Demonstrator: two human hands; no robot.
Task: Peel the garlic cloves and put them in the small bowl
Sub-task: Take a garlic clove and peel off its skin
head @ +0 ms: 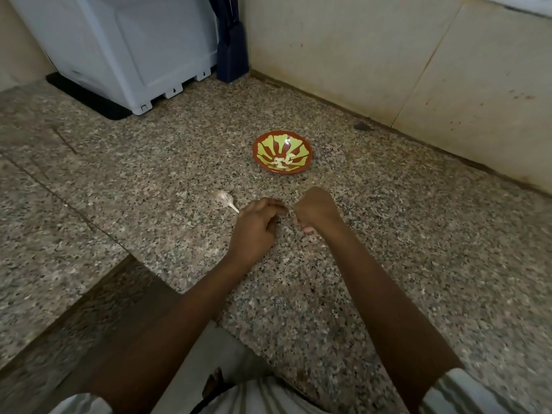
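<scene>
Now | left hand [256,223], right hand [314,211] curled, hold unclear | garlic bulb [225,199] beside left hand

Left hand [257,225], right hand [316,210], both curled, close together

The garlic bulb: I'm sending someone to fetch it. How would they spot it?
On the speckled counter, find the red bowl. The garlic bulb lies nearer and left of it, beside the left hand. It is the only small, white, papery thing with a stalk.
</scene>
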